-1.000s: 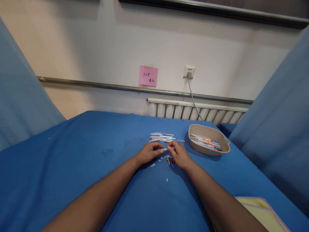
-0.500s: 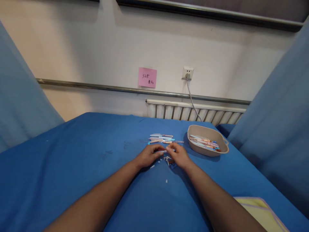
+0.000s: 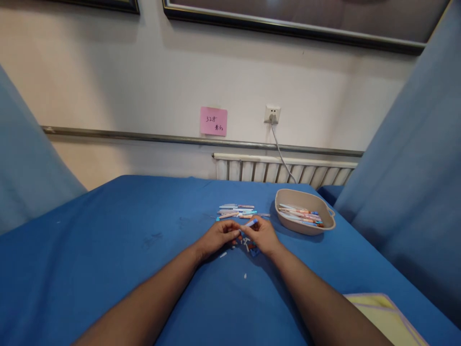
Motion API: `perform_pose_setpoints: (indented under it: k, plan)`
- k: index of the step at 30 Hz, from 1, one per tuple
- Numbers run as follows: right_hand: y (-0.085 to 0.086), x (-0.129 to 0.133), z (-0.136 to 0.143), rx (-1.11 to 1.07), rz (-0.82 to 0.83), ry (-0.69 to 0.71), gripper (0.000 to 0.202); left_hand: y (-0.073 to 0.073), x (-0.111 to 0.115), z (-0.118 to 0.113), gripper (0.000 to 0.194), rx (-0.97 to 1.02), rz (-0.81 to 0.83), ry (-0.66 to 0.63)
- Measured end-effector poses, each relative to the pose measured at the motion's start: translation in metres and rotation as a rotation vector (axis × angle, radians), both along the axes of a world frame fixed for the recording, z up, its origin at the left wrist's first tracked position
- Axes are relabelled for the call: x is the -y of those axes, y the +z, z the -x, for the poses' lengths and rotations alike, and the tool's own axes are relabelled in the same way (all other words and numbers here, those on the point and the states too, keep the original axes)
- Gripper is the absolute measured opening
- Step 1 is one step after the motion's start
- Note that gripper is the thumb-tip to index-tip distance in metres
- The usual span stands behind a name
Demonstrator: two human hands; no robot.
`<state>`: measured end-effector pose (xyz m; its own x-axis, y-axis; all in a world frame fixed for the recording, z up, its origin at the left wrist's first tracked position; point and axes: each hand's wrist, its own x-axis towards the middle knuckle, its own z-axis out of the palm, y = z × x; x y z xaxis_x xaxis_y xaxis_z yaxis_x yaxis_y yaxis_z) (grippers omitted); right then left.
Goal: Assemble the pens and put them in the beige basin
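My right hand (image 3: 264, 236) grips a pale pen with a blue-violet end (image 3: 251, 222), which slants up to the right. The fingers of my left hand (image 3: 217, 236) are pinched at the pen's lower left end, and that tip is hidden by them. Under and between both hands lie small white pieces (image 3: 246, 241), with brown and dark blue bits (image 3: 254, 251) beside my right hand. Just beyond my fingers several pens (image 3: 236, 210) in white, peach and light blue lie in a loose pile.
A beige basin (image 3: 326, 229) with several pens in it stands to the right. A folded yellow cloth (image 3: 376, 312) lies at the lower right on the blue sheet (image 3: 118, 230). Blue curtains (image 3: 399, 182) hang at both sides; a radiator (image 3: 259, 169) is behind.
The pen has turned from nearly level to slanting, its blue-violet end now raised at the right. My left hand has shifted to its lower end. The whole view has moved slightly.
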<state>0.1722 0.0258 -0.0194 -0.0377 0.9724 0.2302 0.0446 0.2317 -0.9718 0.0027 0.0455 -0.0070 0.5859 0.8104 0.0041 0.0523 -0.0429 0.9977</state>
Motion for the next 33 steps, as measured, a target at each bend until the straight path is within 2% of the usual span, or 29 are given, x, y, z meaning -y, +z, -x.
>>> perform_pose_setpoints:
  k: [6, 10, 12, 16, 19, 21, 23, 26, 30, 33]
  plan:
    - [0.007, -0.003, -0.016, 0.084, -0.158, 0.039, 0.033, 0.003, 0.000, 0.002, 0.034, -0.068, -0.038, 0.027]
    - [0.011, 0.001, -0.019, 0.415, -0.320, 0.046, 0.012, 0.005, 0.001, 0.002, 0.032, -0.100, -0.111, 0.034]
    - [0.010, 0.003, -0.019, 0.554, -0.358, 0.027, 0.008, 0.004, 0.002, 0.001, 0.029, -0.140, -0.168, 0.025]
    - [0.003, 0.002, -0.018, 0.691, -0.219, -0.011, 0.021, 0.004, 0.004, -0.002, 0.023, -0.267, -0.383, 0.023]
    - [-0.003, 0.000, -0.018, 0.648, -0.154, -0.015, 0.028, 0.004, 0.005, -0.003, 0.022, -0.318, -0.513, 0.015]
    - [-0.004, 0.000, -0.017, 0.548, -0.142, -0.023, 0.020, 0.004, 0.003, -0.002, 0.022, -0.329, -0.507, 0.005]
    - [-0.004, 0.001, -0.016, 0.492, -0.140, -0.002, 0.020, 0.002, 0.001, -0.001, 0.023, -0.322, -0.437, -0.004]
    - [-0.002, 0.002, -0.017, 0.546, -0.152, 0.040, 0.012, -0.001, 0.001, -0.001, 0.025, -0.298, -0.339, -0.010]
    - [-0.004, 0.000, -0.020, 0.709, -0.163, 0.027, 0.032, -0.003, 0.006, -0.003, 0.021, -0.306, -0.432, 0.001]
    - [-0.009, -0.001, -0.019, 0.621, -0.140, 0.027, 0.030, -0.003, 0.009, -0.003, 0.021, -0.330, -0.455, -0.006]
